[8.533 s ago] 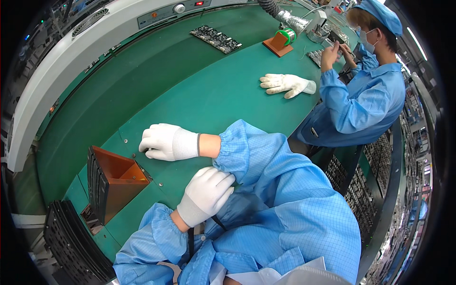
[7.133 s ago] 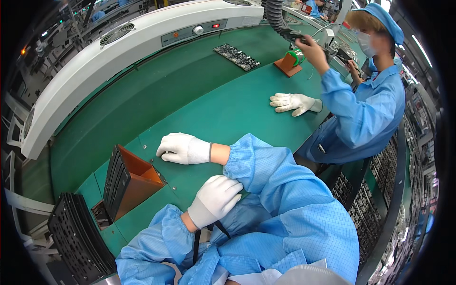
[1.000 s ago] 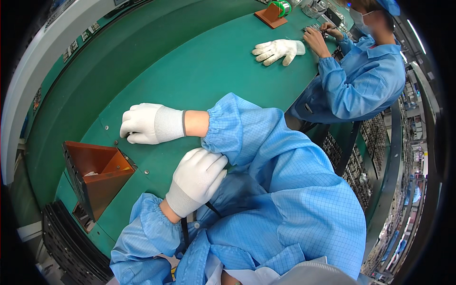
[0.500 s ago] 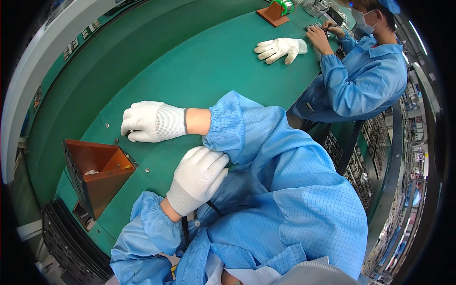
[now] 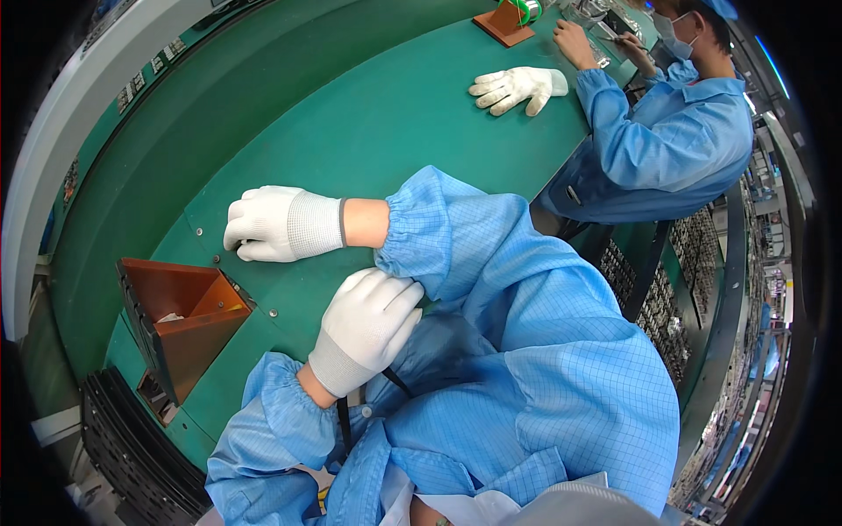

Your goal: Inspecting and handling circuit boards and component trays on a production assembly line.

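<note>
My right hand [image 5: 263, 224], in a white knit glove, rests on the green tabletop [image 5: 351, 131] with its fingers curled down. A little dark shows below its fingertips, and the palm is hidden. Nearer my body, my left hand [image 5: 364, 323] wears the same kind of glove. Its fingers are bent and held together, their tips out of sight by my right sleeve [image 5: 417, 230]. Whatever either hand holds, if anything, does not show. A brown open-topped bin [image 5: 189, 329] with a few small scraps inside stands left of both hands.
A loose white glove [image 5: 517, 90] lies farther off, beside a co-worker in a blue coat [image 5: 671, 158] handling small items. Behind it stands a brown holder [image 5: 504, 24] with a green-rimmed spool. Black ribbed trays [image 5: 140, 447] are at the lower left. A green wall [image 5: 175, 131] borders the table.
My own hands have stayed in place. The co-worker's hands have moved apart, one reaching farther across the bench beside the clear containers.
</note>
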`<move>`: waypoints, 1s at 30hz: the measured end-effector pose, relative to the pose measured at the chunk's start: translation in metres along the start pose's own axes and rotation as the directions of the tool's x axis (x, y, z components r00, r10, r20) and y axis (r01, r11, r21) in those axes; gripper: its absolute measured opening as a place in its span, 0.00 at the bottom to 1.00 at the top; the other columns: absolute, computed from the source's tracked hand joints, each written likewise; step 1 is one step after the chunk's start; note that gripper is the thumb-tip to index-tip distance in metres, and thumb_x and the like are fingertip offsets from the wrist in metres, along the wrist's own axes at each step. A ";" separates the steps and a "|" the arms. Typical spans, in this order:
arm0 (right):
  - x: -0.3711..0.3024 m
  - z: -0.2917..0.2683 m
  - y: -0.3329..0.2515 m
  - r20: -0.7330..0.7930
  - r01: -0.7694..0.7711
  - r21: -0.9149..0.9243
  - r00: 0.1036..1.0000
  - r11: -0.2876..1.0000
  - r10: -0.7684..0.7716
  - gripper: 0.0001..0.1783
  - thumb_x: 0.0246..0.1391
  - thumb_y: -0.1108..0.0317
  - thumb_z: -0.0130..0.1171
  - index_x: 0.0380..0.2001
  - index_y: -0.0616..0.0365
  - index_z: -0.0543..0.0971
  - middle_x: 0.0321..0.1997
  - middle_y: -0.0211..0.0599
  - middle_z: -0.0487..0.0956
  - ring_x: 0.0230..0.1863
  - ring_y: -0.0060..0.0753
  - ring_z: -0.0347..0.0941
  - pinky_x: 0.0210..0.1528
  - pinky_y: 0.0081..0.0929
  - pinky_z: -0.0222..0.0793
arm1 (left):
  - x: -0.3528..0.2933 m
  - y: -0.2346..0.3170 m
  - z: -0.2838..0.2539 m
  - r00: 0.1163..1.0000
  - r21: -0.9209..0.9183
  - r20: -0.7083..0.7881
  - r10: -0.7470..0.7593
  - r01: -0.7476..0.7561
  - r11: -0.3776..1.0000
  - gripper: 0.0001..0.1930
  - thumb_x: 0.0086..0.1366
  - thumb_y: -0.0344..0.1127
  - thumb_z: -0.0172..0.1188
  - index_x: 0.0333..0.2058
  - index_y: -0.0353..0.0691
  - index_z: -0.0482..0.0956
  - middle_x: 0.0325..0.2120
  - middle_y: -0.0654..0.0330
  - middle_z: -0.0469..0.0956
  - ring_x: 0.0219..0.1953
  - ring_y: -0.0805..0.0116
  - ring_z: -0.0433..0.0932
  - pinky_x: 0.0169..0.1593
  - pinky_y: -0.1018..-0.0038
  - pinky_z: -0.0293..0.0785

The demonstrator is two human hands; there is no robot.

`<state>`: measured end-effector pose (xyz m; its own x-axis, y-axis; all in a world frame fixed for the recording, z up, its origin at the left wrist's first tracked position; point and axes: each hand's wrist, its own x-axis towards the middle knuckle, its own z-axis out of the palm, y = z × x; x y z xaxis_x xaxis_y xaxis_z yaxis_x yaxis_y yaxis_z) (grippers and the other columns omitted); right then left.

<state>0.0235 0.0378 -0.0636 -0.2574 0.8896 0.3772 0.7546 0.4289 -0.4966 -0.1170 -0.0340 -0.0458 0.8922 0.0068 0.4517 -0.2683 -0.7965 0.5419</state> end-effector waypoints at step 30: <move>0.001 0.001 0.000 0.021 -0.010 -0.025 1.000 1.000 0.011 0.11 0.60 0.60 0.59 0.40 0.51 0.86 0.41 0.37 0.81 0.46 0.42 0.78 0.52 0.39 0.76 | 0.000 -0.001 0.000 1.000 0.028 0.015 0.001 -0.001 1.000 0.15 0.59 0.33 0.67 0.45 0.36 0.81 0.43 0.54 0.80 0.48 0.53 0.79 0.58 0.59 0.73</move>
<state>0.0229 0.0389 -0.0639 -0.2619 0.8974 0.3551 0.7724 0.4155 -0.4804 -0.1165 -0.0329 -0.0462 0.8974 -0.0028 0.4412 -0.2590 -0.8128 0.5217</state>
